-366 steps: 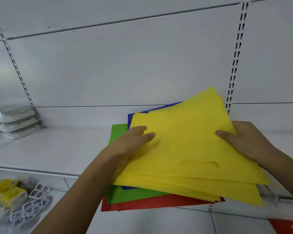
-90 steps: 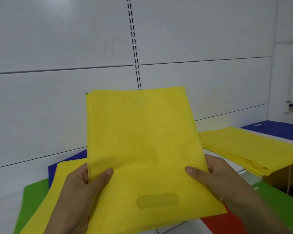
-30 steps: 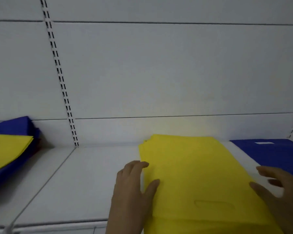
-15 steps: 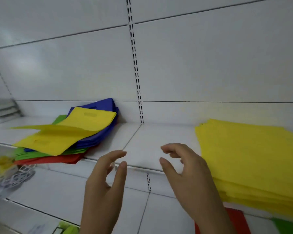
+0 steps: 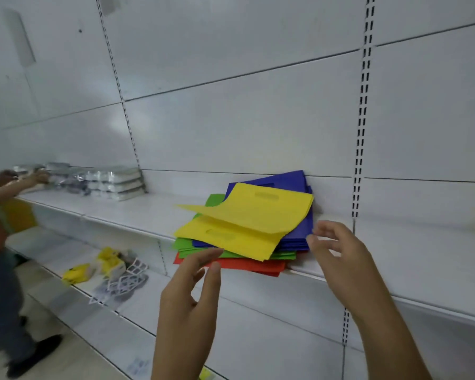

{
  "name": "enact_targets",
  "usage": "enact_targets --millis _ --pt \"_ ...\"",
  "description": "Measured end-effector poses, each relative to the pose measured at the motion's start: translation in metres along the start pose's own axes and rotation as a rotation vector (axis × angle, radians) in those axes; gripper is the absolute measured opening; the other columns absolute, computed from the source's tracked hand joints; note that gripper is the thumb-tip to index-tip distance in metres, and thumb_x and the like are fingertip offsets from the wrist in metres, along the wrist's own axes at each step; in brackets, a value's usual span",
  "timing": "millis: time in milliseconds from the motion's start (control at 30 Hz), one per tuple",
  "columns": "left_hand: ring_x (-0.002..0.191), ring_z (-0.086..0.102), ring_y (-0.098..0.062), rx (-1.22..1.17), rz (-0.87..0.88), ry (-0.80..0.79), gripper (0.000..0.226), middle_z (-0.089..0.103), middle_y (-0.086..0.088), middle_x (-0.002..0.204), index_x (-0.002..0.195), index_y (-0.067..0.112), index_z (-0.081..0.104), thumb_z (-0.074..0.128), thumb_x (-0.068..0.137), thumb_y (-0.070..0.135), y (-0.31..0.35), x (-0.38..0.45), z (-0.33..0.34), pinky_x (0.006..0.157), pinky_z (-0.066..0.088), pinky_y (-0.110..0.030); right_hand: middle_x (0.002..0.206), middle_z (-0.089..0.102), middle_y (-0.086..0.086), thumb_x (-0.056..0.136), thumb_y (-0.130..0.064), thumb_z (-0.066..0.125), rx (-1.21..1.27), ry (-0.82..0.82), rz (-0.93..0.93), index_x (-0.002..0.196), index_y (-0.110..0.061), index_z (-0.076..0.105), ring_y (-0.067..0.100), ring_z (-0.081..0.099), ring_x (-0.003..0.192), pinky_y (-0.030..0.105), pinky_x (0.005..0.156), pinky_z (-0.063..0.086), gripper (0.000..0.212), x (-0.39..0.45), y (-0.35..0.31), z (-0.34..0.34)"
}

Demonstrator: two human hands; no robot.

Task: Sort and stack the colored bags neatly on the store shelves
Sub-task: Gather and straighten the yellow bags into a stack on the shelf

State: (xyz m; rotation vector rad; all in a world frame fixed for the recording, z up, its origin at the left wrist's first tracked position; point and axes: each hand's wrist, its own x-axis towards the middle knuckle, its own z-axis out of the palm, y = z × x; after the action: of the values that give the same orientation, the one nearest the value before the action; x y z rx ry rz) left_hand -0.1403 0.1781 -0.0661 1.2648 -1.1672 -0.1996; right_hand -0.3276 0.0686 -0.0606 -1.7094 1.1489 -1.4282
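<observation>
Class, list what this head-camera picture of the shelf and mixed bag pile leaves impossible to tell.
- Red bags: head view, count hidden under the green, blue and yellow bags above.
- Silver packs: head view, motion blur, contents unreadable.
- Other person: head view, cut off by the left edge.

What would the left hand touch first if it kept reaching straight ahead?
Probably the yellow bags atop the mixed pile; the left hand's fingertips point at their near edge, though depth is hard to judge.

I see yellow bags [image 5: 247, 215] over blue bags [image 5: 294, 182], green bags [image 5: 187, 244] and red bags [image 5: 247, 266] on a white shelf [image 5: 126, 212].
</observation>
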Motion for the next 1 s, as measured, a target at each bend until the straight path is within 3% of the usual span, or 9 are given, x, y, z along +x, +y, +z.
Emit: enact_targets --millis 100,233,400,467,600,667,833,933,1000 --pt "0.103 0.061 -0.001 0.009 0.000 -0.010 0.017 0.068 0.018 0.102 0.098 0.037 0.067 0.055 0.094 0.026 -0.013 0.010 -0.018 0.083 0.046 -0.022 0.114 0.059 -0.014 0.093 -0.034 0.054 -0.009 -0.011 0.029 0.121 -0.028 0.057 -0.009 0.053 0.098 0.011 0.068 0.038 0.029 0.006 -0.001 0.023" --pt "0.097 0.062 0.001 0.002 0.008 0.019 0.020 0.069 0.018 0.098 0.096 0.037 0.066 0.051 0.089 0.026 -0.028 0.028 -0.031 0.076 0.043 -0.008 0.114 0.062 -0.010 0.095 -0.037 0.050 -0.082 -0.007 0.008 0.114 -0.029 0.063 0.003 0.055 0.103 0.015 0.075 0.041 0.024 0.016 -0.003 0.047" --pt "0.099 0.062 -0.002 -0.011 0.082 0.024 0.025 0.069 0.011 0.101 0.099 0.025 0.066 0.049 0.095 0.008 -0.041 0.055 -0.024 0.080 0.043 -0.012 0.096 0.067 0.000 0.096 -0.044 0.045 -0.258 -0.046 0.000 0.098 -0.020 0.072 0.017 0.060 0.090 0.036 0.080 0.049 0.036 0.031 0.001 0.063" --pt "0.098 0.062 -0.004 -0.008 0.143 0.024 0.024 0.069 0.007 0.100 0.100 0.018 0.066 0.047 0.095 0.005 -0.040 0.069 -0.018 0.080 0.043 -0.014 0.089 0.067 -0.004 0.094 -0.053 0.043 -0.320 -0.077 0.042 0.090 -0.026 0.074 0.015 0.060 0.085 0.037 0.079 0.050 0.041 0.037 0.001 0.062" --pt "0.101 0.062 -0.007 -0.004 0.292 0.010 0.024 0.068 0.006 0.103 0.104 0.016 0.066 0.046 0.096 0.006 -0.037 0.101 -0.003 0.083 0.045 -0.018 0.094 0.068 -0.001 0.090 -0.059 0.043 -0.502 -0.217 0.017 0.091 -0.026 0.071 0.017 0.062 0.087 0.045 0.088 0.047 0.043 0.050 -0.001 0.060" --pt "0.105 0.060 -0.005 0.066 0.366 -0.017 0.023 0.067 0.007 0.105 0.106 0.015 0.067 0.047 0.096 0.008 -0.037 0.118 0.006 0.085 0.044 -0.018 0.099 0.063 -0.011 0.088 -0.059 0.044 -0.590 -0.296 0.015 0.090 -0.038 0.069 0.014 0.058 0.092 0.046 0.094 0.042 0.032 0.053 -0.004 0.062" --pt "0.122 0.052 -0.002 0.021 0.511 -0.143 0.022 0.066 0.006 0.113 0.108 0.009 0.066 0.048 0.097 0.013 -0.039 0.149 0.016 0.104 0.038 -0.025 0.092 0.053 -0.014 0.085 -0.058 0.047 -0.774 -0.265 -0.029 0.080 -0.044 0.064 0.010 0.049 0.090 0.043 0.091 0.033 0.022 0.047 -0.010 0.073" --pt "0.113 0.049 0.012 0.115 0.408 -0.331 0.023 0.059 0.028 0.106 0.113 0.024 0.066 0.049 0.098 0.028 -0.040 0.167 0.021 0.090 0.033 -0.003 0.085 0.054 -0.013 0.083 -0.061 0.047 -0.801 -0.189 -0.011 0.075 -0.037 0.065 0.008 0.050 0.084 0.041 0.086 0.033 0.031 0.047 -0.013 0.082" --pt "0.131 0.035 0.006 0.320 0.291 -0.498 0.029 0.054 0.029 0.117 0.122 0.033 0.061 0.049 0.096 0.037 -0.059 0.181 0.025 0.093 0.025 -0.003 0.083 0.056 -0.011 0.084 -0.061 0.045 -0.813 -0.139 0.023 0.073 -0.032 0.064 0.009 0.051 0.082 0.041 0.086 0.032 0.036 0.049 -0.013 0.087"
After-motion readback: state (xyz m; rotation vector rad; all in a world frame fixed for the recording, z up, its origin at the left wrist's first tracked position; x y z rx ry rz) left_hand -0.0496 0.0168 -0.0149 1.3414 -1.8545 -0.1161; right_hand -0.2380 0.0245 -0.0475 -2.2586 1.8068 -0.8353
